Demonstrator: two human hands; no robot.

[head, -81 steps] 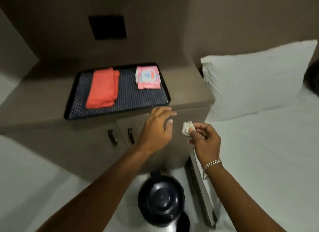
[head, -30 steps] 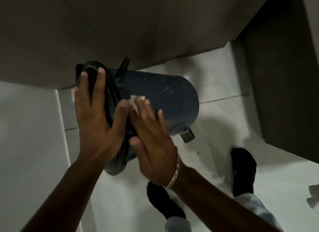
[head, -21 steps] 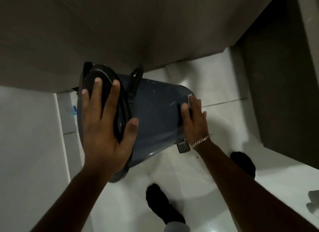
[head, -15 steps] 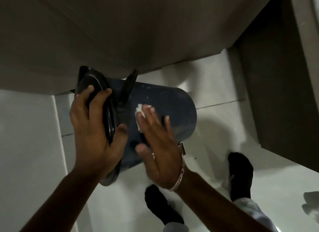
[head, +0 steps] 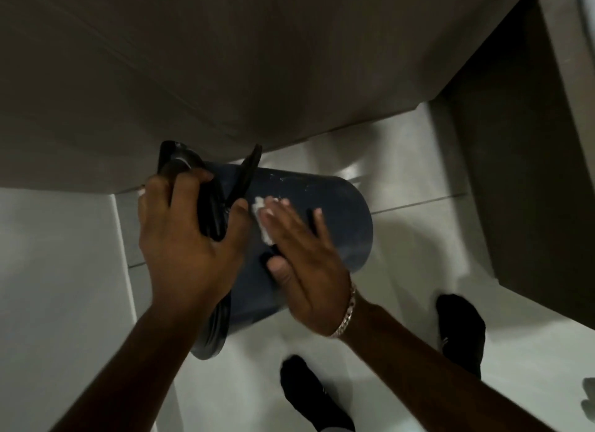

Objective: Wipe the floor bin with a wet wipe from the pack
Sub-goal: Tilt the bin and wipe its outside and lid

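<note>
The dark blue floor bin (head: pixel 341 219) is tipped over toward the left, its black lid (head: pixel 209 212) facing me. My left hand (head: pixel 186 248) grips the lid's rim and holds the bin tilted. My right hand (head: pixel 302 264) lies flat on the bin's side near the lid end, pressing a small white wet wipe (head: pixel 262 219) under its fingers. Only an edge of the wipe shows. The pack is out of view.
The brown cabinet front (head: pixel 225 77) rises just behind the bin. A dark bed base (head: pixel 521 174) stands at the right. My two feet in black socks (head: pixel 460 332) stand on the pale tiled floor (head: pixel 402 161) below the bin.
The view dropped from the cabinet top to the floor. My left hand took hold of the bin's lid and tilted it. My right hand has rubbed the wipe back and forth along the bin's side.
</note>
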